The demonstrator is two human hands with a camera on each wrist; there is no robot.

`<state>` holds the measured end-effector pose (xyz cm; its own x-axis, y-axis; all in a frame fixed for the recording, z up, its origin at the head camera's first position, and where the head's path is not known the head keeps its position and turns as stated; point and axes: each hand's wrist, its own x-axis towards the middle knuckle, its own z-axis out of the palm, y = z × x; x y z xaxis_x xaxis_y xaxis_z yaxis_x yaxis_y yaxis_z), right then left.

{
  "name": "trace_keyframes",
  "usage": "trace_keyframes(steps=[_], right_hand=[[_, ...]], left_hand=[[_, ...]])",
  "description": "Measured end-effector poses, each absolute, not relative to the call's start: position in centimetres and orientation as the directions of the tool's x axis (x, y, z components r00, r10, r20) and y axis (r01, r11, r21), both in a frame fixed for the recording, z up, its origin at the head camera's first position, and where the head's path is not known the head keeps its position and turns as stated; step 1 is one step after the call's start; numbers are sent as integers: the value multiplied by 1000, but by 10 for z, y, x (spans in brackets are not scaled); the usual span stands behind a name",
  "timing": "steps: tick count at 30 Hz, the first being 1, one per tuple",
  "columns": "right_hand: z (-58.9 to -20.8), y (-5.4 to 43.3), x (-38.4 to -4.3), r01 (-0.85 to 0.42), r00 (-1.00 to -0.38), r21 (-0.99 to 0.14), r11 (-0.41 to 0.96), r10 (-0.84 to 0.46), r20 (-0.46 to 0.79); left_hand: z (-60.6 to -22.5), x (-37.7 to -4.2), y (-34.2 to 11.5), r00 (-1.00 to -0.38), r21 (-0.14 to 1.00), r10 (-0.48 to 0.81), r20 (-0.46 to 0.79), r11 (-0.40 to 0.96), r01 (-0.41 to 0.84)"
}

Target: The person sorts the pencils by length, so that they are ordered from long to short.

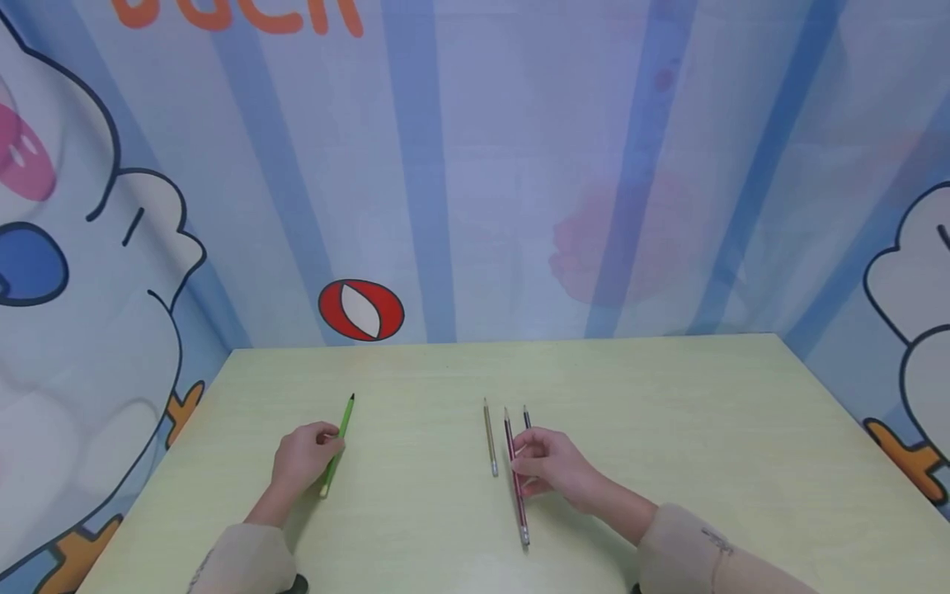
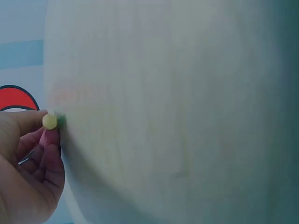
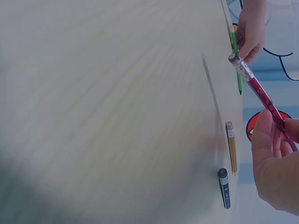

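Observation:
My left hand (image 1: 303, 459) pinches a green pencil (image 1: 347, 412) between thumb and fingers at the left of the table. The pencil's dark tip points away, and its pale blunt end (image 2: 49, 122) faces the left wrist camera. My right hand (image 1: 557, 469) pinches a dark red pencil (image 3: 264, 95) with a silver band and a dark eraser, its eraser end toward me. A tan pencil (image 1: 491, 439) lies on the table just left of it. Beyond the right fingers lies a dark blue pencil (image 3: 224, 189), partly hidden by the hand in the head view.
The pale wooden table (image 1: 705, 412) ends at the back against a light blue striped backdrop (image 1: 505, 165). Printed cartoon figures flank both sides, and a red and white ball (image 1: 361, 310) is printed behind the table's left part.

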<state>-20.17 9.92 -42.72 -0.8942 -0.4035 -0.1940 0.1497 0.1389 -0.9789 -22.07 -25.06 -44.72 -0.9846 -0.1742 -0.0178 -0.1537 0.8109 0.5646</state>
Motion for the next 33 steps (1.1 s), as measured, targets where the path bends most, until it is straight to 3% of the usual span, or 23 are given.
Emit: trace_keyframes(steps=[21,33], right_hand=[[-416,14,-233,125,-901,-990,68,-411,-142],[-410,-36,-248,144,-936,-988,45,-317,-151]], left_hand=[[-449,-221,-257,-983,543,-164,-80,820,-181],[-450,-227,-258,-975,525,-175,-139,821,-222]])
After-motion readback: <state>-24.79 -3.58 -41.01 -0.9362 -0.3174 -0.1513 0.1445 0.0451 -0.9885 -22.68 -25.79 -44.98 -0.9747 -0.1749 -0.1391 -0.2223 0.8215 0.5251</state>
